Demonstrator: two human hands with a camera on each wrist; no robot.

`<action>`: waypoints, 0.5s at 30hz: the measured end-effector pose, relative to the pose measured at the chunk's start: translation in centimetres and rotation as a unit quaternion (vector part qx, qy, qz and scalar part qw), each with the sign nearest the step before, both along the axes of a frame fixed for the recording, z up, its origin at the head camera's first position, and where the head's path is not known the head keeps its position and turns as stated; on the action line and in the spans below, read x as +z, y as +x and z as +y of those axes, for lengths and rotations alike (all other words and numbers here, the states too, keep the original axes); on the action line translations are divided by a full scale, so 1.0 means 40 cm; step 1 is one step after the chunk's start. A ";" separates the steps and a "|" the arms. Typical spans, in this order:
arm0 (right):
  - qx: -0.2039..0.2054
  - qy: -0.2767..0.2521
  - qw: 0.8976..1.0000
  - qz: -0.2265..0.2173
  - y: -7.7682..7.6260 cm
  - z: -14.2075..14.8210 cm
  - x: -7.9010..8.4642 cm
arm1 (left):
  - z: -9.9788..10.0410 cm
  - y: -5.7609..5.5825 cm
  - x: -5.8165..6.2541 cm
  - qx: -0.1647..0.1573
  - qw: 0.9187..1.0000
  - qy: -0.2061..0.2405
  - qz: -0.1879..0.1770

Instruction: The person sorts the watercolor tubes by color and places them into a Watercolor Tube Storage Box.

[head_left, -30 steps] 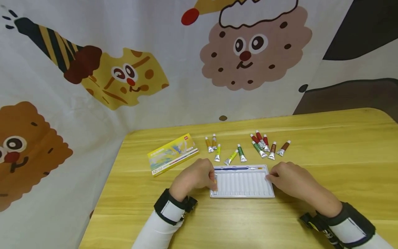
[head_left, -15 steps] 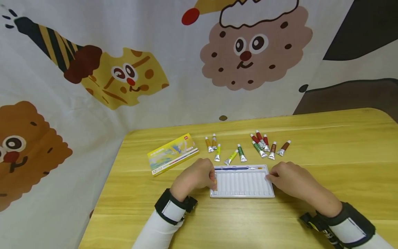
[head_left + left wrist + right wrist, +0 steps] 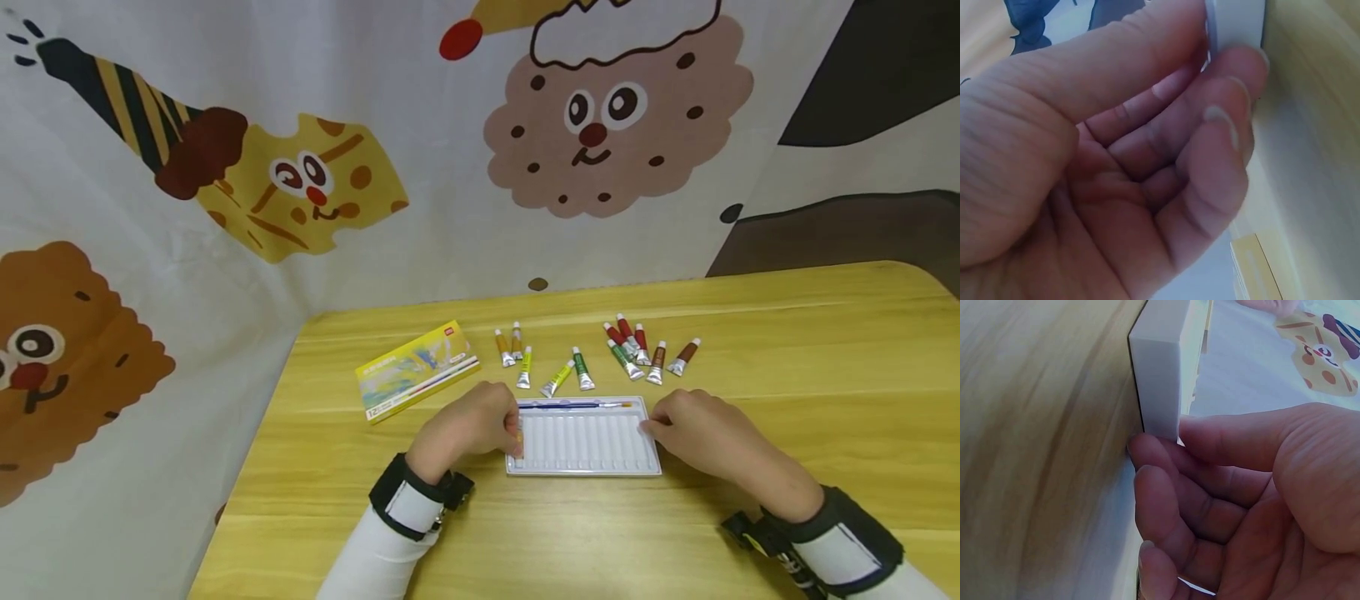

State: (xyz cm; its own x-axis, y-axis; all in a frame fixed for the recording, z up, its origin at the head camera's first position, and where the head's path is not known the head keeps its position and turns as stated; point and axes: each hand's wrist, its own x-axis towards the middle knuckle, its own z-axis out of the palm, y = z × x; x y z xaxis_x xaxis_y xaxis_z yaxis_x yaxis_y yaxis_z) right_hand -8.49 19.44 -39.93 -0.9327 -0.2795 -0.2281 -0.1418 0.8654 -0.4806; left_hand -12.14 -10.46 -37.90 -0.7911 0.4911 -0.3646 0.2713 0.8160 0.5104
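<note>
A white slotted paint tray (image 3: 588, 443) lies on the wooden table. Along its back groove runs a blue paintbrush (image 3: 558, 406), its left end behind my left hand (image 3: 474, 423). In the leftmost slot a yellow-ochre paint tube (image 3: 520, 443) shows partly past my left thumb. My left hand pinches the tray's left edge, thumb over the rim and fingers curled at its side. At the opposite end my right hand (image 3: 701, 432) pinches the right edge. The right wrist view shows the thumb and forefinger on the white wall (image 3: 1157, 381) of the tray.
Behind the tray lie several loose paint tubes: ochre, yellow (image 3: 557, 379), green (image 3: 582, 371), red (image 3: 641, 345) and brown (image 3: 684, 358). A yellow paint box (image 3: 416, 372) lies at the back left. A printed curtain (image 3: 442, 225) hangs along the table's far edge.
</note>
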 end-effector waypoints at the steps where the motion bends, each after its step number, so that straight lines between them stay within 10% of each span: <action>1: 0.001 0.000 1.000 0.001 0.000 0.000 0.000 | -0.003 0.000 0.001 -0.005 1.000 0.002 -0.001; 7: 0.002 -0.001 1.000 0.002 -0.001 0.000 -0.001 | -0.020 -0.007 0.012 -0.017 1.000 0.007 0.018; 15: -0.005 0.005 1.000 -0.008 0.000 -0.001 -0.001 | -0.031 -0.068 0.009 0.075 0.979 0.028 0.190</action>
State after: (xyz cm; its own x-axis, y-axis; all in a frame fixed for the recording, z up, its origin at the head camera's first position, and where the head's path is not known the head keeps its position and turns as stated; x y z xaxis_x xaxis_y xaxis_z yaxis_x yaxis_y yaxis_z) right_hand -8.49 19.40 -39.96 -0.9314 -0.2687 -0.2456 -0.1260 0.8710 -0.4748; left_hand -14.86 -11.69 -37.55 -0.9288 0.3705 -0.0068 0.3298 0.8347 0.4410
